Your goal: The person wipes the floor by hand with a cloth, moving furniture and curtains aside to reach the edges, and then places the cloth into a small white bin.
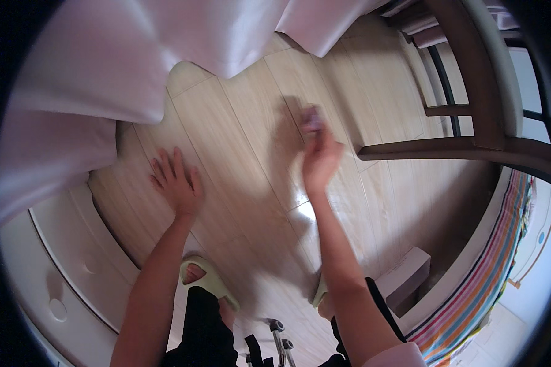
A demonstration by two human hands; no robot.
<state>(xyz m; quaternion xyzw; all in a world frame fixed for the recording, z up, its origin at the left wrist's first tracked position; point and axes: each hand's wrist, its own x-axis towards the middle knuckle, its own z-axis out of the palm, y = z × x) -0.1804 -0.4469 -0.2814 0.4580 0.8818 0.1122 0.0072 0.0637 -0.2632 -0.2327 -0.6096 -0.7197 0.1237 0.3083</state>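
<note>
My left hand (178,186) is held out over the wood-look floor (238,183), fingers spread, with nothing in it. To the right, my right hand (322,156) is blurred and grips a small purple object (312,119) whose kind I cannot tell. Its shadow falls on the floor beside it. Below the hands, a pale green slipper (211,280) is on my left foot, and part of another slipper (320,291) shows near my right forearm.
Pink satiny fabric (202,36) hangs along the top and left. A dark wooden chair (441,149) stands at right. White drawers (73,257) are at lower left. At lower right are a pale block-like support (406,275) and striped cloth (486,266). Metal casters (278,325) show near my legs.
</note>
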